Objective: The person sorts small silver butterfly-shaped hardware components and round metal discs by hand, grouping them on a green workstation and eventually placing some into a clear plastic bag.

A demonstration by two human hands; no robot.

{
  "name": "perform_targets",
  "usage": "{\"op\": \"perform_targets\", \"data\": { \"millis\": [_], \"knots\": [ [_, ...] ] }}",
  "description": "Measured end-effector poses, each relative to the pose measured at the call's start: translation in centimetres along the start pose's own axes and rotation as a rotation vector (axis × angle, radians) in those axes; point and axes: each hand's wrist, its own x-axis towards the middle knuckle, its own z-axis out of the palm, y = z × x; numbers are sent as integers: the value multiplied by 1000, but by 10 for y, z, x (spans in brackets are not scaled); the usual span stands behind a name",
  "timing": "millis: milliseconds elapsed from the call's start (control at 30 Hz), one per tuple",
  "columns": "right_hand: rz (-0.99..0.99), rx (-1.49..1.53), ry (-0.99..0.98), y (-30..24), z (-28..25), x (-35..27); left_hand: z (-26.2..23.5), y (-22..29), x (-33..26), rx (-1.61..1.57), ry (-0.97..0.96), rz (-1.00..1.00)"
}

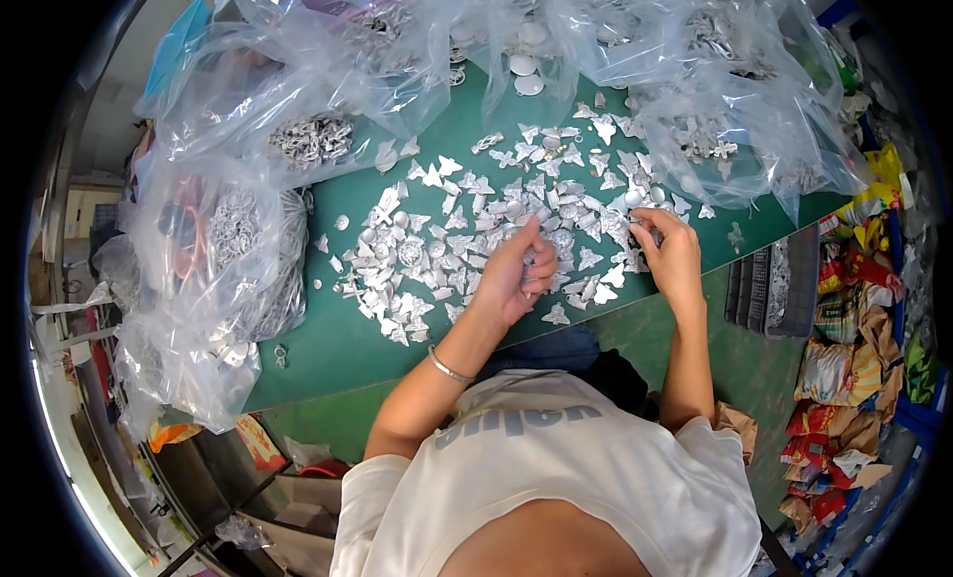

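Many small silver-grey metal castings lie in a loose spread over the green tabletop. Several have winged, butterfly-like outlines, and others are round or bar-shaped. My left hand is curled over the front middle of the spread, a bracelet on its wrist. Its fingers fold in toward the palm, and whatever they hold is hidden. At the right side of the spread, my right hand has thumb and forefinger brought close together among the castings. Whether a part sits between those fingertips is too small to make out.
Clear plastic bags of metal parts stand along the back, at the left and at the back right. Flat round discs lie at the back. Beyond the right table edge are a grey crate and shelves with colourful packages.
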Motion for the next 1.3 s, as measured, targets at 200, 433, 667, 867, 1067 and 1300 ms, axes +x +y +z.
{"op": "perform_targets", "data": {
  "millis": [200,433,667,867,1067,1300],
  "knots": [
    [78,41,-14,10,6,-6,31,12,32,1522,88,576],
    [206,173,24,15,-10,-11,49,-1,66,2326,-18,593],
    [203,431,-12,41,-11,-16,36,7,70,1833,-42,665],
    [473,1381,-221,24,-19,-13,43,19,54,307,94,9],
    [648,1896,-227,34,-14,-16,41,-2,59,1127,9,242],
    [710,1876,-37,33,-16,-21,51,-25,61,2182,-82,599]
  ]
}}
